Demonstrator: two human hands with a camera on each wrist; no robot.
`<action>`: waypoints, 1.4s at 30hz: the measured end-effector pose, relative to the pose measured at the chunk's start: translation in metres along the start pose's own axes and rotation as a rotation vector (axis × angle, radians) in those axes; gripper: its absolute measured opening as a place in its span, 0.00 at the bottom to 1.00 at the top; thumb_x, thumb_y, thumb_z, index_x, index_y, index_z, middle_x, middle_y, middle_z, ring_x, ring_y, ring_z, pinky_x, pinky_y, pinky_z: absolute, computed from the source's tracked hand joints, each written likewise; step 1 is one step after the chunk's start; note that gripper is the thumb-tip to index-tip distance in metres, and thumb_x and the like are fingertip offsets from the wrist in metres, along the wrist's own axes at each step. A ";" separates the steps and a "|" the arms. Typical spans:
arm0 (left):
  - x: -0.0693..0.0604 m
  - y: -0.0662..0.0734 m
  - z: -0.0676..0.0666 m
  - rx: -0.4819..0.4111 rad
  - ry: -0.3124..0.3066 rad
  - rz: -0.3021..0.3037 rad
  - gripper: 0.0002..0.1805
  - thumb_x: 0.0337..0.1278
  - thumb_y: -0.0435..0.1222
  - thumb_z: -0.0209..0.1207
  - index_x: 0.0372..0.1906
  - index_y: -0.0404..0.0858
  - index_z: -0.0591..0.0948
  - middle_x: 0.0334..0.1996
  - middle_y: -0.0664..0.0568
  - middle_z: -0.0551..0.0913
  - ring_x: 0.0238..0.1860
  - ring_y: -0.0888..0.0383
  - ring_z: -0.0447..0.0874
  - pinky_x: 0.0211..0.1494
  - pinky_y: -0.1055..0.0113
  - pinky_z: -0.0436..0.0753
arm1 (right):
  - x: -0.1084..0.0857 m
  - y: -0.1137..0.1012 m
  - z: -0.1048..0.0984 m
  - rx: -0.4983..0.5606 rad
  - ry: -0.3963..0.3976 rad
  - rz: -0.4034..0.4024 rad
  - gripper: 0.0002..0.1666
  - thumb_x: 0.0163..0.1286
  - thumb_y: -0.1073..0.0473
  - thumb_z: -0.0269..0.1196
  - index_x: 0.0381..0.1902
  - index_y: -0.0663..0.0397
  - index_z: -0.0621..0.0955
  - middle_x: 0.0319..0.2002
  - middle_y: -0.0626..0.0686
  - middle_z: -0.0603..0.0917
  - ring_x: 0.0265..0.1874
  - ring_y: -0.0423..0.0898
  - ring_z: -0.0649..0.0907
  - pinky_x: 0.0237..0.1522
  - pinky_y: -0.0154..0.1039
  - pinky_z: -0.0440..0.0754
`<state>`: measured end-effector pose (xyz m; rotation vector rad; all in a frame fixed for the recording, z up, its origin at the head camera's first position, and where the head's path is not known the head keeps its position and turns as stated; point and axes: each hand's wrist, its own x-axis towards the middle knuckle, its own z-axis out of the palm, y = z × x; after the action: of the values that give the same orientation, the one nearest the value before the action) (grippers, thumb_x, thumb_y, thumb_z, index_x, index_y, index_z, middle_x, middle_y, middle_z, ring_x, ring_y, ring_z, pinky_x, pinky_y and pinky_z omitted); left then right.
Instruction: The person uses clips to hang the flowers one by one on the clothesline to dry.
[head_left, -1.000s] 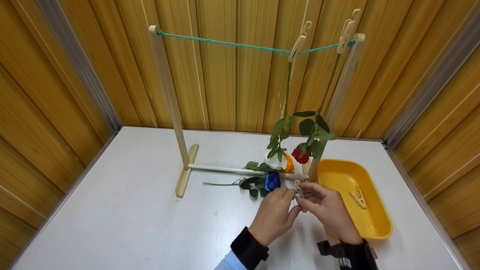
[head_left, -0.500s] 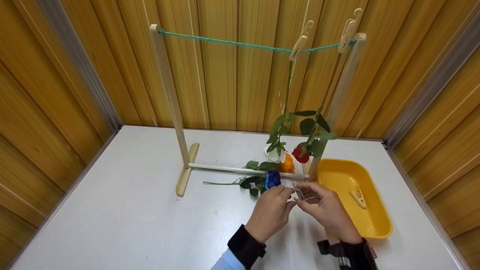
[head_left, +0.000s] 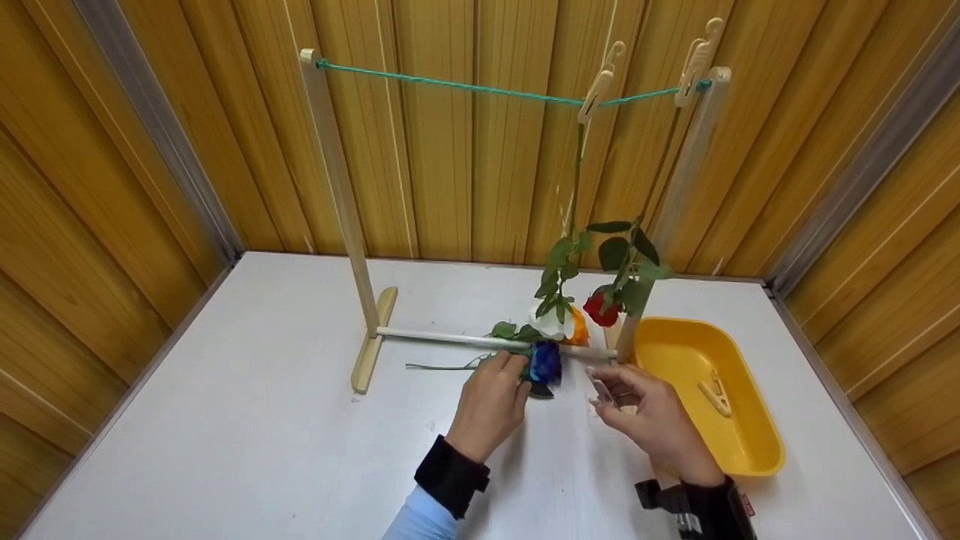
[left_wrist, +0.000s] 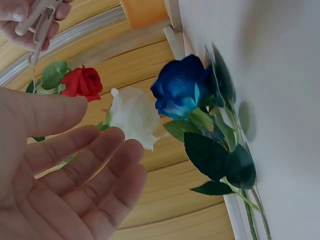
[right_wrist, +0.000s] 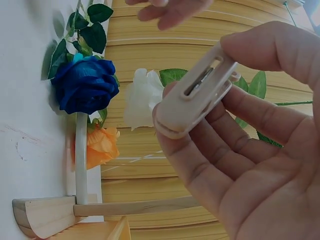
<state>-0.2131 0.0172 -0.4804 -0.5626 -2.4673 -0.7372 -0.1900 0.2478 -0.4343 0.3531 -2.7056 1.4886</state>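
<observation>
The right hand (head_left: pixel 660 420) pinches a pale clothespin (right_wrist: pixel 197 92) between thumb and fingers, as the right wrist view shows up close. Beside the blue rose (head_left: pixel 545 363), the left hand (head_left: pixel 489 405) hovers over its leafy stem. In the left wrist view the left hand (left_wrist: pixel 75 165) has relaxed, nearly straight fingers and holds nothing; the blue rose (left_wrist: pixel 181 86) lies on the table near it. A white rose (head_left: pixel 551 321) and a red rose (head_left: pixel 601 308) hang head down from pegs on the green line (head_left: pixel 465 88).
Behind the hands stands a wooden frame (head_left: pixel 341 195) with a low crossbar (head_left: pixel 450 340). An orange rose (head_left: pixel 577 328) lies by the bar. To the right, a yellow tray (head_left: pixel 757 442) holds pale clothespins (head_left: pixel 716 395). Wood-patterned walls (head_left: pixel 510 187) enclose the table.
The left hand has moved left, away from the right hand and the clothespin, to the blue rose's leaves. The right hand keeps its pinch on the clothespin at nearly the same place.
</observation>
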 end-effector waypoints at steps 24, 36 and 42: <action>-0.004 -0.061 0.001 0.152 -0.144 -0.284 0.08 0.52 0.28 0.68 0.37 0.28 0.83 0.36 0.37 0.85 0.36 0.38 0.84 0.37 0.47 0.83 | 0.000 0.000 -0.005 -0.025 0.016 0.047 0.20 0.66 0.67 0.71 0.56 0.56 0.85 0.47 0.51 0.85 0.45 0.47 0.84 0.50 0.32 0.84; -0.009 -0.059 0.005 0.226 -0.088 -0.201 0.07 0.40 0.19 0.67 0.29 0.28 0.83 0.27 0.39 0.78 0.29 0.41 0.82 0.31 0.51 0.84 | 0.000 -0.002 -0.006 0.004 0.017 0.060 0.20 0.66 0.67 0.71 0.55 0.57 0.85 0.47 0.53 0.86 0.45 0.48 0.84 0.50 0.30 0.83; -0.010 -0.058 0.006 0.220 -0.097 -0.203 0.09 0.36 0.19 0.69 0.27 0.28 0.82 0.26 0.40 0.77 0.28 0.42 0.82 0.30 0.51 0.84 | 0.000 -0.002 -0.007 0.002 0.018 0.050 0.20 0.66 0.66 0.71 0.56 0.57 0.85 0.46 0.52 0.86 0.45 0.47 0.84 0.49 0.30 0.83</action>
<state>-0.2368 -0.0266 -0.5132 -0.2744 -2.6795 -0.5137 -0.1900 0.2528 -0.4285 0.2733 -2.7190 1.4996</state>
